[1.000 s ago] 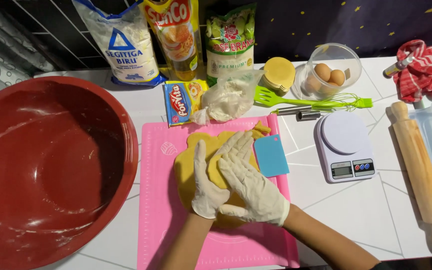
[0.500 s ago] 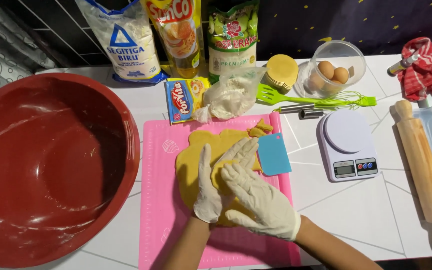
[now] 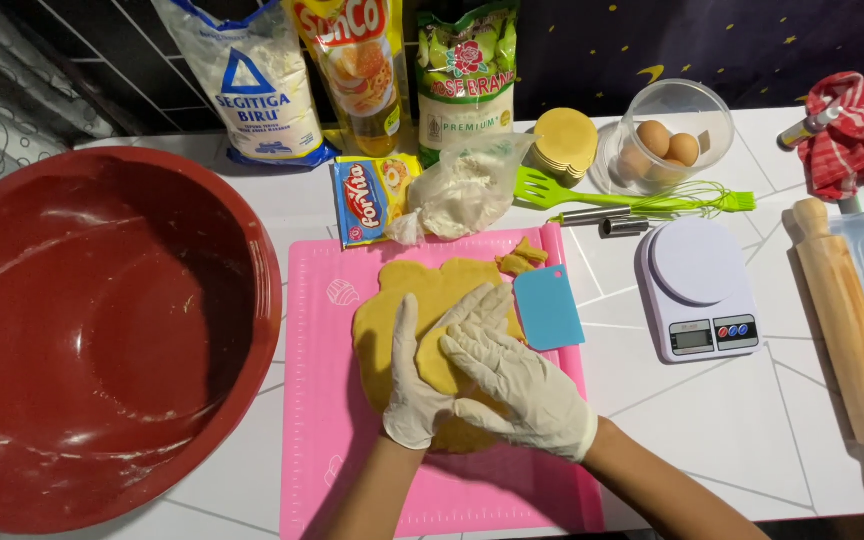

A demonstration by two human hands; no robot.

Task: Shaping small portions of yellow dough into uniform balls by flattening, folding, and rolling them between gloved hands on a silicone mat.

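Two hands in thin white gloves press down on a flat sheet of yellow dough (image 3: 422,300). The dough lies on a pink mat (image 3: 322,400) in the middle of the white tabletop (image 3: 712,420). The left hand (image 3: 417,385) lies flat and open on the dough, fingers pointing up and away. The right hand (image 3: 512,375) is also flat and open, and it lies partly on top of the left hand. Neither hand grips anything.

Just to the right of the hands, a blue scraper (image 3: 548,307) rests on the mat, touching the edge of the dough. Small scraps of dough (image 3: 520,256) sit above the scraper.

A big red bowl (image 3: 82,330) stands to the left of the mat. A white kitchen scale (image 3: 697,288) sits to the right, and a wooden rolling pin (image 3: 850,330) lies farther right. At the back are bags of flour and other packets, a green spatula (image 3: 562,190), a whisk (image 3: 672,205) and a clear bowl of eggs (image 3: 667,140). A red checked cloth (image 3: 857,135) lies in the far right corner.
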